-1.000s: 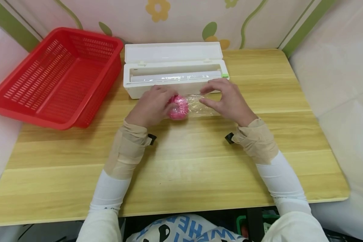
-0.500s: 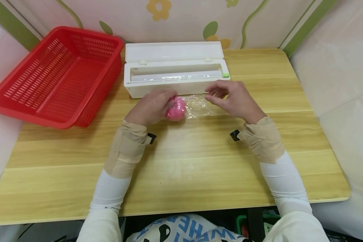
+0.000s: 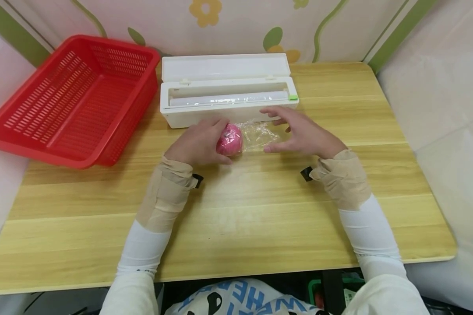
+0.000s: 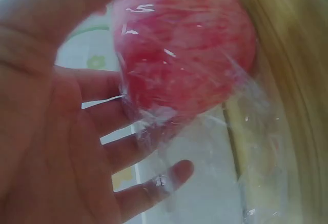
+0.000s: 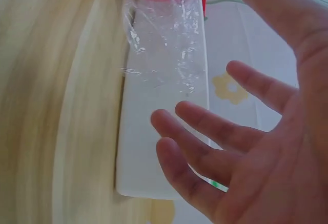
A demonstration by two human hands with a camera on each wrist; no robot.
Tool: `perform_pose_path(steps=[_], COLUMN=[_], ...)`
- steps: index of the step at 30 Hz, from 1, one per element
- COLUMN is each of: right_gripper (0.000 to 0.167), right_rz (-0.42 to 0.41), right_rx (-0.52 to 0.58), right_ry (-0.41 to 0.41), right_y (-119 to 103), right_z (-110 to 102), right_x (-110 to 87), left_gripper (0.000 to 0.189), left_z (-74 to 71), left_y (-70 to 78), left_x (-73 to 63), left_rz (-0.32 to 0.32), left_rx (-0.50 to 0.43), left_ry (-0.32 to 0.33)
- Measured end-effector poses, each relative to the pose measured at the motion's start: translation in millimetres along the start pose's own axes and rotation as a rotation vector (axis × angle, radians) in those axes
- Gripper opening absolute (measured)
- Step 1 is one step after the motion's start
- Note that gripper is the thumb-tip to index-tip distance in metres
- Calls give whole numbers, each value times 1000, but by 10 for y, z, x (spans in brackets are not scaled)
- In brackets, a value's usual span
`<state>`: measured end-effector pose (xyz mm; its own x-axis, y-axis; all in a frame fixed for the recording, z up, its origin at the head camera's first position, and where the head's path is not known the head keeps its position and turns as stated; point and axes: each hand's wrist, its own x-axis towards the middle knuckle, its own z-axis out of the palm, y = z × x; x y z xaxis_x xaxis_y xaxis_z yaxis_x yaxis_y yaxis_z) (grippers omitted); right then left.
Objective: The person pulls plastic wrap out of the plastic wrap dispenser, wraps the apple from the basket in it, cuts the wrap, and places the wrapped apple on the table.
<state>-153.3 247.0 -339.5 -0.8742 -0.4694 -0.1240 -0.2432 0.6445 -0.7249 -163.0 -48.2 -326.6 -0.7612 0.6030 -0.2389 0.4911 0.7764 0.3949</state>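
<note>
A red-pink apple (image 3: 230, 141) in clear plastic wrap sits on the table, in front of a white cling film box (image 3: 228, 114). My left hand (image 3: 200, 141) is spread around the apple's left side. In the left wrist view its fingers (image 4: 110, 119) are nearly straight and reach the wrapped apple (image 4: 179, 44), with the thumb held out apart from them. A loose tail of plastic wrap (image 3: 256, 136) extends rightward from the apple. Beyond that tail my right hand (image 3: 305, 133) holds nothing, its thumb and fingers (image 5: 200, 152) parted.
The box's lid (image 3: 225, 68) is raised, and a roll of film (image 3: 228, 99) lies inside. A green slider (image 3: 293, 97) sits at the box's right end. At the back left stands a red plastic basket (image 3: 102, 144). A patterned wall (image 3: 244, 26) borders the wooden table (image 3: 252, 227).
My right hand drew back to the right from the wrap, and its fingers have spread. My left thumb has swung out from the apple. The apple moved slightly left at first.
</note>
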Motion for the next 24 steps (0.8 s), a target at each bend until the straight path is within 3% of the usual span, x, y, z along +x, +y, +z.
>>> perform_pose_path(steps=[4, 7, 10, 14, 24], right_gripper=[85, 70, 68, 67, 43], right_rz=[80, 133, 154, 147, 25], right_rx=[55, 103, 159, 210, 120], right_ry=[31, 136, 250, 377, 603], right_y=[20, -9, -70, -157, -190], right_z=[15, 26, 49, 106, 218], right_x=[22, 15, 5, 5, 35], left_gripper=[89, 83, 81, 83, 82], left_z=[-14, -48, -89, -121, -130], left_y=[-35, -50, -47, -18, 62], left_x=[16, 14, 3, -1, 8], left_rz=[2, 10, 39, 84, 178], left_rx=[-28, -95, -160, -175, -221], left_ry=[31, 68, 104, 122, 124])
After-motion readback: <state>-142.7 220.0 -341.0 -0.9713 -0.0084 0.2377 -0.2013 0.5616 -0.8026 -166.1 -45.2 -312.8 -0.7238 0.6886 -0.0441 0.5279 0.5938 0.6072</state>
